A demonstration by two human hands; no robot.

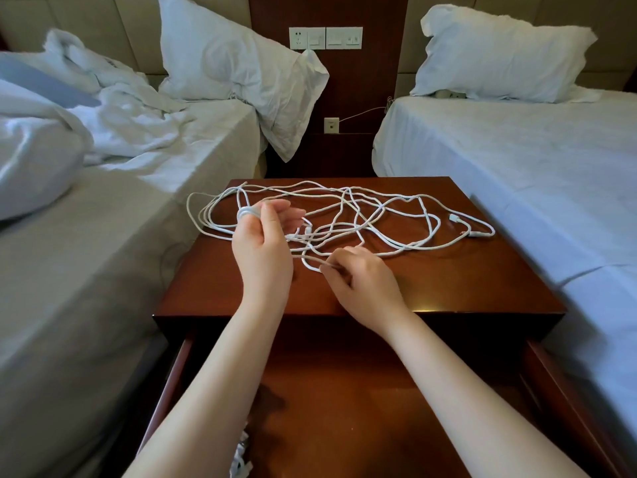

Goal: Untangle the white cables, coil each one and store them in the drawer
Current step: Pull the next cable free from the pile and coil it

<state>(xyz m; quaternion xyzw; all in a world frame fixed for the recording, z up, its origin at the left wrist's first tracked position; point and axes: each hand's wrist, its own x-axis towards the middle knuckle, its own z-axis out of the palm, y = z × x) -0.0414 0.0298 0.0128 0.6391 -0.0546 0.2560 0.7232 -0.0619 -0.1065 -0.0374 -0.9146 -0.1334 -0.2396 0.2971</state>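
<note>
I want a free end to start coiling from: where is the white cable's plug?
Head view: the plug lies near the right edge of the nightstand top, beside the right-hand bed, well right of the right hand.

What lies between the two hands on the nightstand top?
In the head view, strands of the white cables cross between left hand and right hand.

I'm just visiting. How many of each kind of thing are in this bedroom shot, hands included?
Beds: 2
Pillows: 2
Hands: 2
Nightstand: 1
Drawer: 1
Cable tangle: 1
Total: 9
</note>
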